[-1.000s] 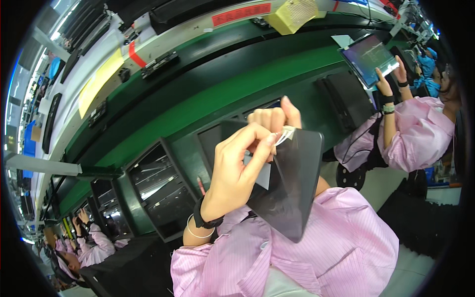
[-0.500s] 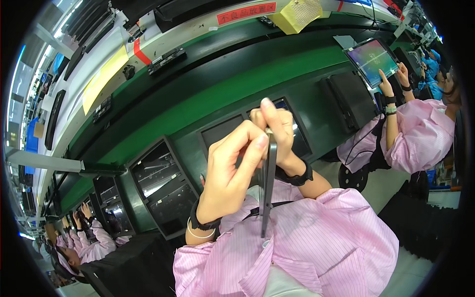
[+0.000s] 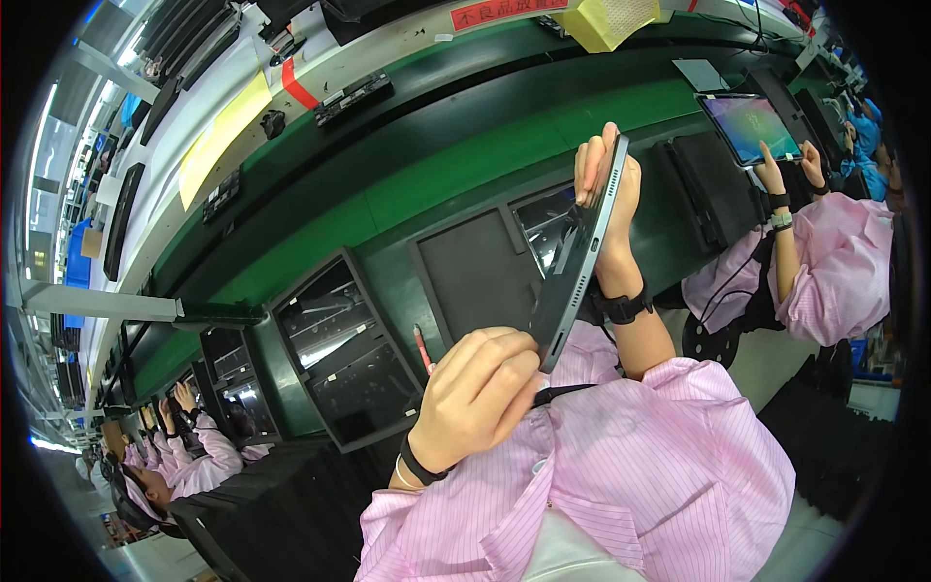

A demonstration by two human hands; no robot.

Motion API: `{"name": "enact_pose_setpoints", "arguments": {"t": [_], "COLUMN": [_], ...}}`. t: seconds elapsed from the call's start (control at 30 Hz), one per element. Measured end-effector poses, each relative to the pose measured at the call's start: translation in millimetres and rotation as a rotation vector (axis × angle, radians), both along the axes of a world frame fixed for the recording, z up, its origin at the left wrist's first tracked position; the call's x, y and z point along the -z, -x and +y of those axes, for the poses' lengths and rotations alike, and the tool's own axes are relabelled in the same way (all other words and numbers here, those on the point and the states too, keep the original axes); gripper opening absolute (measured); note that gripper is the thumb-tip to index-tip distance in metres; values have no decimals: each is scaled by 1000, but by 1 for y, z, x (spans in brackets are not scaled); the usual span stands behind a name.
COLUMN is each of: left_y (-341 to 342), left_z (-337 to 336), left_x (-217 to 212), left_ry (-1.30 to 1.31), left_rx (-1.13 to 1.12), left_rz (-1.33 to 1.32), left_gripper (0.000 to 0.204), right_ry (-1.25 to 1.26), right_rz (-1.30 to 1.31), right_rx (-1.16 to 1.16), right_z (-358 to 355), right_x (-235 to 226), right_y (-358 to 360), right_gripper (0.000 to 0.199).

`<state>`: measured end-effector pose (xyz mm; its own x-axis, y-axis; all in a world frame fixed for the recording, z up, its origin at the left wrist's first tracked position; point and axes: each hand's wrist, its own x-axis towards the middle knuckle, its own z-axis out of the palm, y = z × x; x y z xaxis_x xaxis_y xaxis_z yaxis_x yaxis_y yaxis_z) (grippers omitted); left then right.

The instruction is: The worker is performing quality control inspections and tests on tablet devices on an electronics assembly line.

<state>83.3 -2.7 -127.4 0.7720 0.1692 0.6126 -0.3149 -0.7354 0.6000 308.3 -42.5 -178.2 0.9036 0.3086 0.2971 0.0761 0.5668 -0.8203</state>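
Observation:
A dark tablet (image 3: 574, 274) is held up, tilted and nearly edge-on, in front of my chest; its silver-grey edge shows a charging port and rows of speaker holes. My left hand (image 3: 480, 390) closes on its lower end, some fingertips hidden. Higher up, my right hand (image 3: 621, 206) grips the far end from behind, with fingers bent over the edge. A black strap circles each wrist. Beyond the tablet lies a black-framed tray (image 3: 475, 276) with a plain dark surface. A red pen-like tool (image 3: 423, 347) rests between that tray and my left hand.
More black trays (image 3: 339, 339) holding glossy dark panels line the green bench (image 3: 378, 218). Above it runs a white shelf (image 3: 407, 34) with a yellow sheet (image 3: 228, 136). At right, a co-worker holds a lit tablet (image 3: 747, 128). Other people sit at far left.
The tablet has turned from upright edge-on to a slant. My left hand has slid down to its lower end, while my right has moved up and right. The whole view has shifted slightly.

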Motion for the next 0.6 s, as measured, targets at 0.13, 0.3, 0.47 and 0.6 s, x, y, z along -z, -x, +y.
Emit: {"name": "enact_pose_setpoints", "arguments": {"t": [0.13, 0.3, 0.47, 0.6], "left_y": [-5, -35, -35, -23], "left_z": [2, 11, 31, 45], "left_x": [3, 22, 32, 31], "left_ry": [194, 715, 805, 810], "left_rx": [62, -81, -164, -186], "left_rz": [1, 147, 113, 66], "left_gripper": [13, 12, 14, 16], "right_ry": [-41, -491, -844, -1012], "right_rz": [43, 50, 53, -42], "right_rx": [-149, -951, -1321, -1375], "right_z": [4, 19, 34, 35], "right_x": [6, 18, 22, 17], "right_y": [-1, -14, -21, -19], "right_gripper": [51, 58, 62, 57]}}
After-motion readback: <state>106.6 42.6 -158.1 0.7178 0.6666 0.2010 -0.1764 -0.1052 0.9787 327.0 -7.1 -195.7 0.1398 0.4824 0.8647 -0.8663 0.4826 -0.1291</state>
